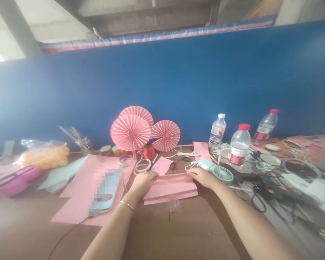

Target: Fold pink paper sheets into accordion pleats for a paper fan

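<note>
A creased sheet of pink paper lies on the brown table before me, with fold lines running across its width. My left hand is closed on its far left corner, a bracelet at the wrist. At the far right corner, my right hand pinches the same sheet, thumb and fingers together. Just beyond the paper are a roll of tape and a pair of scissors. A mint-green handheld fan lies close beside my right hand.
Pleated pink paper fans stand against the blue partition. To the left, a phone with a cable rests on flat pink sheets. Water bottles, cords and a power strip crowd the right side.
</note>
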Tool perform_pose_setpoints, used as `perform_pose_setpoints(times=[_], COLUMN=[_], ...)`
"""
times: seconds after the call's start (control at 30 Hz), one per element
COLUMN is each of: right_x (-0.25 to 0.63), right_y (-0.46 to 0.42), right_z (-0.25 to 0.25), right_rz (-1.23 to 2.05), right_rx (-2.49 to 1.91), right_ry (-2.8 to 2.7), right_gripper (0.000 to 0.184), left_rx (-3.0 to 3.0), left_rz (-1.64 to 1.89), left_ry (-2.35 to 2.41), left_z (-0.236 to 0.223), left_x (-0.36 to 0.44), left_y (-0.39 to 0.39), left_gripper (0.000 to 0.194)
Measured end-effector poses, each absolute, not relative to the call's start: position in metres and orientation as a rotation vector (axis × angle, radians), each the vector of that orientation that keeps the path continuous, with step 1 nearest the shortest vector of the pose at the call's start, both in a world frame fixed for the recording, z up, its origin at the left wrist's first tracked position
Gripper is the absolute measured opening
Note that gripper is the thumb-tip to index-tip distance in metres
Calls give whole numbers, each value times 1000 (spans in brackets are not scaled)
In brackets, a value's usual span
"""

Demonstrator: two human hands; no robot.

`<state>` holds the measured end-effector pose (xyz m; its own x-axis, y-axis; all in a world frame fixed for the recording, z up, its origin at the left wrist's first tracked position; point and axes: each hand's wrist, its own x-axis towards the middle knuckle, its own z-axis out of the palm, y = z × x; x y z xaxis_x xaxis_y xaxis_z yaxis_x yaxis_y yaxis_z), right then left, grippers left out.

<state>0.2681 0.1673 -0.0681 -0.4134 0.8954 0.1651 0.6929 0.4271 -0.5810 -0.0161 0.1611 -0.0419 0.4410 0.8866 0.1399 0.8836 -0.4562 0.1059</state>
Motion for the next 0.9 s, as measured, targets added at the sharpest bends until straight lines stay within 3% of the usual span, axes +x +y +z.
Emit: perform_pose_setpoints(times=[0.2,0.47,0.9], right_x=[249,222,220], right_y=[166,153,153], right_z=[-72,-70,-74], right_rz=[705,844,1220], right_rx=[-1266,-1215,-1022], right_ry=[-1946,-1672,-1343], right_gripper=[20,25,47], left_rx=[2650,2601,2489], left_rz=[154,159,232], left_ry=[1657,1582,1624], left_z=[-35,-38,-23], left_x=[-3,18,18], left_y=[148,138,133], left_gripper=[25,27,30])
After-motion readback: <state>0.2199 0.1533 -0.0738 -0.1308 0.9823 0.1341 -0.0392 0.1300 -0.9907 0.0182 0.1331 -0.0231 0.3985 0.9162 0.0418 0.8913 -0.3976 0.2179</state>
